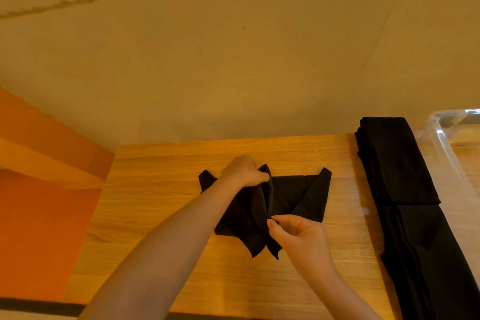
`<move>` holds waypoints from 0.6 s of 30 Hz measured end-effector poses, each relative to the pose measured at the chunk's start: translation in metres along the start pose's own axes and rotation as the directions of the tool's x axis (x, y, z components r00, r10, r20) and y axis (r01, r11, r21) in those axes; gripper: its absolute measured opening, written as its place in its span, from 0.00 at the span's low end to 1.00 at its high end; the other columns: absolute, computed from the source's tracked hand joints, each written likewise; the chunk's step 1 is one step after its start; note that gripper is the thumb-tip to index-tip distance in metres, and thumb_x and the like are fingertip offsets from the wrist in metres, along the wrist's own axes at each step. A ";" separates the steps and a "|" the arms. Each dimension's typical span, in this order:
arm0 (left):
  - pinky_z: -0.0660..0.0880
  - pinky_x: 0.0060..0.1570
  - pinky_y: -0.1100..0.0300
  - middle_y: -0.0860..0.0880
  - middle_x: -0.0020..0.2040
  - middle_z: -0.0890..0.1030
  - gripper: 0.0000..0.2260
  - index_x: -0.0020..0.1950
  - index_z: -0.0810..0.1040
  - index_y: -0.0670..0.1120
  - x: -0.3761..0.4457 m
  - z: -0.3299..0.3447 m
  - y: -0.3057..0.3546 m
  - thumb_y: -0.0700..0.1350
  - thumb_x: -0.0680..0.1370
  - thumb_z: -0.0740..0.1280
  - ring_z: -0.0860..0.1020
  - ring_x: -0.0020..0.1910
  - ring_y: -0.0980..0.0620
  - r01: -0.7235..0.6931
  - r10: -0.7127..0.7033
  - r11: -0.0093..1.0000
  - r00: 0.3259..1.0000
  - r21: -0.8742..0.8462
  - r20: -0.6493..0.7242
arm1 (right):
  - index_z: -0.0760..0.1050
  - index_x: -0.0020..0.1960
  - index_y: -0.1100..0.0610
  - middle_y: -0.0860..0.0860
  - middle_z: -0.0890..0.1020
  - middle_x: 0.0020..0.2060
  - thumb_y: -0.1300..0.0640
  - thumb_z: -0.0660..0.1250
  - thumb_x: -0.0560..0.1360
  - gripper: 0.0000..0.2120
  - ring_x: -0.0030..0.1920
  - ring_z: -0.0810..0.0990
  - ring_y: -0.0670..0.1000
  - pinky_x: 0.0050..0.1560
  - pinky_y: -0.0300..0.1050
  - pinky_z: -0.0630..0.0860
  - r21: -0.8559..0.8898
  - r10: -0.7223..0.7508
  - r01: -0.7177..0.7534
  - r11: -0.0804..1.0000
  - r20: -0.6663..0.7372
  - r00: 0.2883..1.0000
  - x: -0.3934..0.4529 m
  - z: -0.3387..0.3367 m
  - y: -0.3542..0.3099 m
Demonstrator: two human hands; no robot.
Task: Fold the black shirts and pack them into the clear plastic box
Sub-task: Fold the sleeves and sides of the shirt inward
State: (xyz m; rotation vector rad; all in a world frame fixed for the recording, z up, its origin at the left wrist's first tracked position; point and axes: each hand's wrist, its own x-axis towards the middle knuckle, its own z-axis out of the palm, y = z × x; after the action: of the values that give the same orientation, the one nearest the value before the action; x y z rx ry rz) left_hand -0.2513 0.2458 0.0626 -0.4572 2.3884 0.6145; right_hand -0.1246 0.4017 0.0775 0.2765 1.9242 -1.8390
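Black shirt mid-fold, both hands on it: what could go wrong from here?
1. The left hand and right hand pinch only a raised ridge of the black shirt; its corners splay unevenly on the table, so the fold may well come out crooked.
2. The folded black stack lies close beside it; a sweep rightward could disturb it.
3. The clear plastic box sits at the frame's edge, mostly out of view, which could make packing awkward.
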 end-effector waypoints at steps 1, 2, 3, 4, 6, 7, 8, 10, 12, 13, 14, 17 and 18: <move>0.71 0.40 0.59 0.51 0.43 0.74 0.09 0.45 0.75 0.48 0.011 0.000 0.004 0.51 0.74 0.70 0.75 0.45 0.51 -0.004 0.004 0.993 1.000 0.120 0.004 | 0.83 0.48 0.51 0.44 0.86 0.40 0.60 0.72 0.73 0.06 0.45 0.84 0.42 0.48 0.37 0.79 -0.021 -0.006 0.006 1.000 0.001 1.000 0.001 0.000 0.000; 0.70 0.35 0.61 0.50 0.41 0.74 0.08 0.44 0.74 0.47 0.020 0.000 0.007 0.49 0.74 0.70 0.75 0.42 0.51 -0.001 0.003 0.976 1.000 0.218 -0.008 | 0.83 0.48 0.52 0.44 0.86 0.40 0.60 0.72 0.73 0.06 0.45 0.84 0.42 0.49 0.38 0.80 -0.034 -0.012 0.012 0.999 0.004 1.000 0.001 -0.001 0.000; 0.69 0.33 0.61 0.50 0.42 0.75 0.06 0.46 0.75 0.45 0.025 -0.001 0.009 0.45 0.74 0.70 0.75 0.42 0.51 -0.001 0.006 0.956 1.000 0.293 -0.019 | 0.83 0.49 0.52 0.44 0.86 0.40 0.60 0.72 0.73 0.06 0.45 0.84 0.42 0.50 0.39 0.79 -0.038 -0.017 0.017 0.999 0.011 1.000 0.002 -0.002 0.000; 0.70 0.33 0.61 0.49 0.44 0.75 0.05 0.49 0.76 0.45 0.031 -0.001 0.010 0.43 0.75 0.69 0.75 0.43 0.51 -0.018 0.029 0.939 0.999 0.344 -0.025 | 0.83 0.49 0.52 0.44 0.86 0.41 0.60 0.72 0.73 0.06 0.46 0.84 0.42 0.50 0.39 0.79 -0.038 -0.021 0.022 0.999 0.019 1.000 0.002 -0.004 0.000; 0.75 0.42 0.58 0.49 0.51 0.77 0.10 0.57 0.78 0.45 0.040 -0.001 0.011 0.41 0.76 0.67 0.76 0.47 0.50 -0.103 0.106 0.932 0.994 0.348 0.011 | 0.83 0.50 0.53 0.44 0.86 0.41 0.60 0.72 0.73 0.07 0.45 0.84 0.42 0.51 0.39 0.80 -0.058 -0.036 0.037 0.998 0.026 0.999 0.002 -0.008 -0.002; 0.76 0.47 0.57 0.48 0.55 0.78 0.12 0.59 0.79 0.45 0.042 -0.002 0.012 0.41 0.76 0.67 0.77 0.51 0.49 -0.146 0.140 0.944 0.989 0.297 0.042 | 0.83 0.50 0.52 0.43 0.86 0.40 0.60 0.72 0.73 0.07 0.45 0.84 0.41 0.50 0.38 0.80 -0.077 -0.049 0.051 0.996 0.029 0.998 0.002 -0.010 -0.003; 0.76 0.52 0.56 0.48 0.58 0.78 0.13 0.61 0.79 0.45 0.044 -0.002 0.013 0.41 0.76 0.67 0.77 0.54 0.49 -0.191 0.180 0.956 0.981 0.221 0.068 | 0.83 0.49 0.51 0.43 0.86 0.40 0.60 0.71 0.73 0.07 0.44 0.84 0.41 0.49 0.38 0.80 -0.095 -0.067 0.070 0.993 0.039 0.997 0.002 -0.012 -0.005; 0.73 0.53 0.60 0.48 0.59 0.79 0.14 0.62 0.80 0.45 0.039 -0.007 0.020 0.41 0.77 0.66 0.76 0.56 0.50 -0.258 0.248 0.963 0.961 0.073 0.123 | 0.83 0.47 0.49 0.43 0.86 0.39 0.60 0.71 0.74 0.07 0.43 0.84 0.41 0.47 0.36 0.79 -0.127 -0.104 0.115 0.985 0.086 0.991 0.000 -0.017 -0.010; 0.71 0.49 0.62 0.49 0.55 0.80 0.12 0.59 0.82 0.46 0.035 -0.017 0.027 0.41 0.77 0.66 0.75 0.52 0.54 -0.282 0.278 0.960 0.950 0.005 0.140 | 0.83 0.46 0.48 0.44 0.85 0.38 0.60 0.71 0.74 0.07 0.43 0.84 0.42 0.45 0.34 0.78 -0.151 -0.144 0.163 0.975 0.126 0.982 -0.002 -0.023 -0.016; 0.71 0.47 0.63 0.50 0.51 0.80 0.11 0.57 0.83 0.46 0.032 -0.025 0.030 0.42 0.77 0.66 0.75 0.49 0.55 -0.278 0.279 0.960 0.953 -0.024 0.118 | 0.84 0.46 0.49 0.44 0.85 0.38 0.61 0.71 0.73 0.07 0.42 0.84 0.42 0.45 0.34 0.78 -0.164 -0.165 0.185 0.969 0.130 0.978 -0.004 -0.026 -0.019; 0.72 0.44 0.63 0.49 0.47 0.80 0.09 0.54 0.84 0.45 0.030 -0.036 0.031 0.42 0.76 0.66 0.75 0.44 0.55 -0.268 0.272 0.962 0.959 -0.056 0.084 | 0.84 0.46 0.49 0.43 0.85 0.37 0.61 0.72 0.73 0.07 0.41 0.83 0.42 0.44 0.33 0.78 -0.172 -0.183 0.202 0.964 0.120 0.976 -0.006 -0.029 -0.023; 0.68 0.27 0.66 0.45 0.37 0.76 0.06 0.41 0.80 0.41 0.019 -0.076 0.030 0.42 0.74 0.65 0.73 0.30 0.52 -0.205 0.200 0.975 0.978 -0.084 -0.061 | 0.83 0.45 0.47 0.42 0.85 0.36 0.60 0.72 0.72 0.08 0.40 0.83 0.40 0.43 0.31 0.76 -0.203 -0.231 0.226 0.953 -0.001 0.973 -0.010 -0.040 -0.036; 0.66 0.24 0.66 0.45 0.35 0.75 0.05 0.39 0.77 0.42 0.013 -0.090 0.029 0.41 0.74 0.65 0.73 0.27 0.53 -0.179 0.169 0.980 0.979 -0.090 -0.110 | 0.83 0.45 0.47 0.42 0.84 0.36 0.60 0.72 0.72 0.08 0.39 0.82 0.40 0.41 0.31 0.76 -0.217 -0.255 0.238 0.947 -0.055 0.965 -0.009 -0.044 -0.041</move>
State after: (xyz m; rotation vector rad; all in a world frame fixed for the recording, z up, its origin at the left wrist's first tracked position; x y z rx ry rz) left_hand -0.3173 0.2200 0.1260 -0.3304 2.5217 0.8094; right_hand -0.1431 0.4426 0.1180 0.0439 2.2777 -1.7790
